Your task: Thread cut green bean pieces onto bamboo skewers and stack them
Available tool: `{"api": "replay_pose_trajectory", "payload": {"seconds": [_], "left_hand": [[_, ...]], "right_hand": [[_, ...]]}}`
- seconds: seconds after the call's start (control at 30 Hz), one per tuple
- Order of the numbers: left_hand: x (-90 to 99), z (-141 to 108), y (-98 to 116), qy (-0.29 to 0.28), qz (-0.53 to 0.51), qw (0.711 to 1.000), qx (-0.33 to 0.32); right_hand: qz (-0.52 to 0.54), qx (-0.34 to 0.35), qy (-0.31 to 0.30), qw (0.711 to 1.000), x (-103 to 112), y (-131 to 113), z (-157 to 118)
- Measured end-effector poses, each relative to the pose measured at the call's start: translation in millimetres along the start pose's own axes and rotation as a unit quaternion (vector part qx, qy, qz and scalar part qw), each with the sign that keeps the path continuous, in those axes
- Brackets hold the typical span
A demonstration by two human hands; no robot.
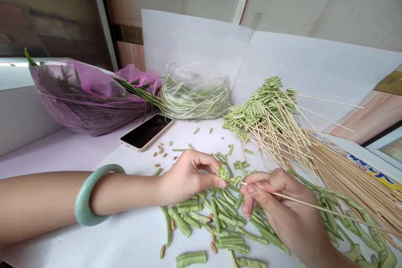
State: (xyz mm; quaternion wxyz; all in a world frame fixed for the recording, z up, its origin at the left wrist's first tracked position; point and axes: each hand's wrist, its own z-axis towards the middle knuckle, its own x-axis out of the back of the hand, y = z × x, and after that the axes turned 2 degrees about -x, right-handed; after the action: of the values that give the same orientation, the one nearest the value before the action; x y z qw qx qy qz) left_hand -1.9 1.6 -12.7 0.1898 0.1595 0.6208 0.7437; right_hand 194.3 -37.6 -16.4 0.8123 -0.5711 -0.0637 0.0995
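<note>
The left hand [190, 176] reaches in over the table [125, 243], its thumb and forefinger pinching a small cluster of green bean pieces [222, 172] at the tip of a thin wooden stick [295, 200]. The right hand [282, 207] grips that stick just behind the cluster, thumb and fingers pressed together around it, and the stick's bare length slants away over the palm toward the right edge of the view. Both hands are above the middle of the table, the fingertips of one near those of the other. A pale green bangle [83, 201] circles the left wrist. Beneath and around the hands lies a loose scatter of cut beans [186, 208], with a few brown seeds [162, 251] among them and more near the phone [146, 132], which lies flat with its dark screen up. Behind the phone, at the left, sits a purple bag [91, 102] with long green stalks poking out; next to it is a clear bag [196, 96] full of long, pale green strands. Farther right, a heap of loaded sticks [264, 106] rests with its bean-covered ends toward the white boards [194, 42] at the back. Nearer the right edge lies a bundle of bare sticks [351, 176], partly over a colourful wrapper [370, 169].
</note>
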Motion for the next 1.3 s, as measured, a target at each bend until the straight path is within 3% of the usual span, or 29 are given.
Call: {"api": "replay_pose_trajectory", "payload": {"seconds": [0.2, 0.57, 0.7, 0.87, 1.3], "left_hand": [[-1.1, 1, 0, 0.000, -0.011, 1.000, 0.005], [-1.3, 2, -4, -0.001, -0.032, 0.999, 0.009], [-1.1, 7, -8, -0.032, -0.072, 0.997, 0.008], [-3.1, 11, -10, -0.024, -0.128, 0.991, 0.008], [-8.4, 5, -6, -0.032, -0.217, 0.974, 0.051]], "right_hand": [[-0.005, 0.012, 0.028, 1.000, -1, 6, -3], [0.027, 0.027, -0.005, 0.999, -1, 7, -1], [0.052, 0.010, 0.025, 0.998, -4, 2, 6], [0.072, -0.015, 0.053, 0.996, -7, -1, 11], [0.072, -0.023, 0.022, 0.997, -8, 3, 9]]}}
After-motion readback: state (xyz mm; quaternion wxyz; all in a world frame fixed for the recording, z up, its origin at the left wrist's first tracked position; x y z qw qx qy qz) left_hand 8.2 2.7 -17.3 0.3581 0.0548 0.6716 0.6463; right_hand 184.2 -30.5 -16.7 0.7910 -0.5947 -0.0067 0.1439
